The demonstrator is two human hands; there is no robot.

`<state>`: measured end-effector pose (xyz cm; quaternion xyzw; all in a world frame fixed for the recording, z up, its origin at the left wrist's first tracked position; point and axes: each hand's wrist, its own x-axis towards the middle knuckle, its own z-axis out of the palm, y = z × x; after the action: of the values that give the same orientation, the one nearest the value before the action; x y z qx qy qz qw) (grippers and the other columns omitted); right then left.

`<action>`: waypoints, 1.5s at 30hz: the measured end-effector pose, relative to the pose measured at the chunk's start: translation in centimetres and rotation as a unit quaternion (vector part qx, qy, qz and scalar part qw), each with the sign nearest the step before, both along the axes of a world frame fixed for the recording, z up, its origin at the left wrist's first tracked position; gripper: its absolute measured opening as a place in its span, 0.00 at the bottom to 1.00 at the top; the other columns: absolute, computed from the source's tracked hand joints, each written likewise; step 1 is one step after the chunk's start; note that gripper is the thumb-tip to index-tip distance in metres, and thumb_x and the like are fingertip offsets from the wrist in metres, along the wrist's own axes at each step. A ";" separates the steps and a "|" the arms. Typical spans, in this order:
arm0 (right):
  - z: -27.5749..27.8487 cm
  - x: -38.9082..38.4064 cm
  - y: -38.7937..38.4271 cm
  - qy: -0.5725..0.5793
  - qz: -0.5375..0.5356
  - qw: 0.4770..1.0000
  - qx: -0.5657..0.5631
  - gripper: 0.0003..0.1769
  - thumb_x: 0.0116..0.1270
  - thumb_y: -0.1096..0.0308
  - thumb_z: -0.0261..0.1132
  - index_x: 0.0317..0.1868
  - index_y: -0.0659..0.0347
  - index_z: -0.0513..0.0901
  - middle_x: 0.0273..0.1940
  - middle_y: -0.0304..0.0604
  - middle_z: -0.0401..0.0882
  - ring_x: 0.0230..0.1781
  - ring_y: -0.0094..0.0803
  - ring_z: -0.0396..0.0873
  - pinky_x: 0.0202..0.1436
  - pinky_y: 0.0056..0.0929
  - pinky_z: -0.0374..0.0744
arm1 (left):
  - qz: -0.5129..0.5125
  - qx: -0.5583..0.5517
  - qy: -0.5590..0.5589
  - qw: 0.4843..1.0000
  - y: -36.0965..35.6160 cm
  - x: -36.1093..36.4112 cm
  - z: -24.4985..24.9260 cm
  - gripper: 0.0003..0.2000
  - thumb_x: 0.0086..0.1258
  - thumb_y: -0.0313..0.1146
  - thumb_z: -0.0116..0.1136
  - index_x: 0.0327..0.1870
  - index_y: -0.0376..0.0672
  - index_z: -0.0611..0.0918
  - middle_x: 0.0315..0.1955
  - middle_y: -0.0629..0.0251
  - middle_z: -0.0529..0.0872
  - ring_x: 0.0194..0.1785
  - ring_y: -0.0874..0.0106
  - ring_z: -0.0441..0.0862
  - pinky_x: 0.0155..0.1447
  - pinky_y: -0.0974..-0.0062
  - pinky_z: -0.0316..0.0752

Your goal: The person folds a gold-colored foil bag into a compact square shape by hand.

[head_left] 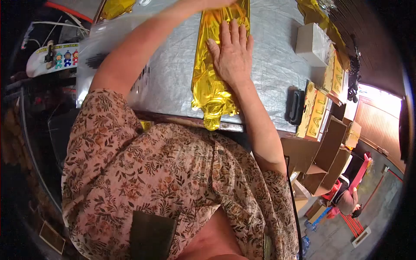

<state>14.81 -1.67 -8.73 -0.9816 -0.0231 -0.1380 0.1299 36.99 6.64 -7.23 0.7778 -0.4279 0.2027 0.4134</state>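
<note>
A long, flat piece of shiny gold foil [206, 80], creased and folded like a deflated foil balloon, lies on the silvery, wrinkled table covering [169, 65]. Its narrow near end hangs slightly over the front edge of the table. My right hand [234, 56] rests palm down on the foil, fingers stretched forward and thumb out to the left. My left arm reaches across to the far part of the foil. The left hand [219, 3] is blurred and cut off by the top edge, so its fingers cannot be made out.
On the table's right side are a white box [312, 43], a black holder [296, 107] and yellow printed boxes [317, 115]. More gold foil [117, 8] lies at the far left. Cardboard boxes [318, 160] stand right of me; a skateboard deck [52, 58] is at left.
</note>
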 end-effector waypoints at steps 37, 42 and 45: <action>2.4 -3.4 0.2 0.042 0.125 0.991 -0.034 0.43 0.82 0.43 0.55 0.81 0.71 0.61 0.83 0.58 0.57 0.85 0.53 0.55 0.87 0.50 0.54 | -0.119 0.032 0.092 0.988 -2.6 -1.5 -2.6 0.21 0.57 0.52 0.81 0.42 0.48 0.88 0.38 0.63 0.85 0.45 0.62 0.86 0.50 0.64 0.80; 2.3 -3.3 0.3 0.037 0.125 0.991 -0.009 0.43 0.80 0.47 0.59 0.82 0.68 0.60 0.83 0.58 0.58 0.85 0.54 0.56 0.86 0.52 0.56 | -0.108 0.070 0.095 0.987 -2.6 -1.3 -2.3 0.20 0.59 0.51 0.79 0.42 0.47 0.88 0.39 0.63 0.85 0.45 0.63 0.87 0.51 0.66 0.81; 2.3 -3.3 0.3 0.036 0.127 0.991 -0.007 0.42 0.81 0.47 0.59 0.82 0.68 0.61 0.83 0.58 0.58 0.84 0.55 0.56 0.86 0.52 0.56 | -0.106 0.096 0.103 0.984 -2.6 -1.0 -2.1 0.19 0.62 0.51 0.77 0.45 0.47 0.89 0.40 0.64 0.87 0.45 0.64 0.88 0.51 0.68 0.81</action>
<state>11.50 -1.41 -6.47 -0.9760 -0.1436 -0.0844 0.1405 36.02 4.02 -9.29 0.7804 -0.4811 0.0348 0.3979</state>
